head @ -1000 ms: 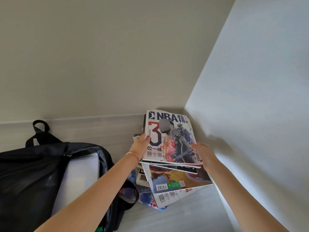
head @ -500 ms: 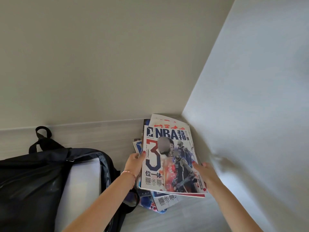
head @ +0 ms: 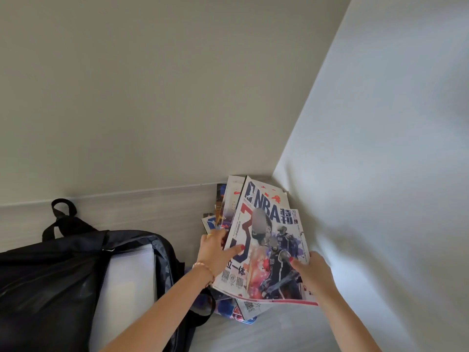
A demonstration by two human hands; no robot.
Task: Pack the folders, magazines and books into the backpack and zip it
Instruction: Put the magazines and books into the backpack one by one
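Note:
An NBA magazine [head: 266, 240] with a big red 3 on its cover is lifted and tilted over a messy stack of magazines [head: 229, 199] in the corner. My left hand [head: 215, 250] grips its left edge, thumb on the cover. My right hand [head: 312, 273] holds its right lower edge. To the left lies a black backpack [head: 50, 275], unzipped, with a white folder [head: 127, 288] showing in its opening.
The stack sits where two plain walls [head: 380, 148] meet, on a pale wood-grain surface [head: 266, 334]. The backpack's carry loop [head: 63, 207] points toward the back wall. More magazine corners [head: 243, 313] stick out below the lifted one.
The NBA magazine has come toward me and tilted its top leftward, with both hands still on it. Magazines under it that were fanned out now lie mostly hidden.

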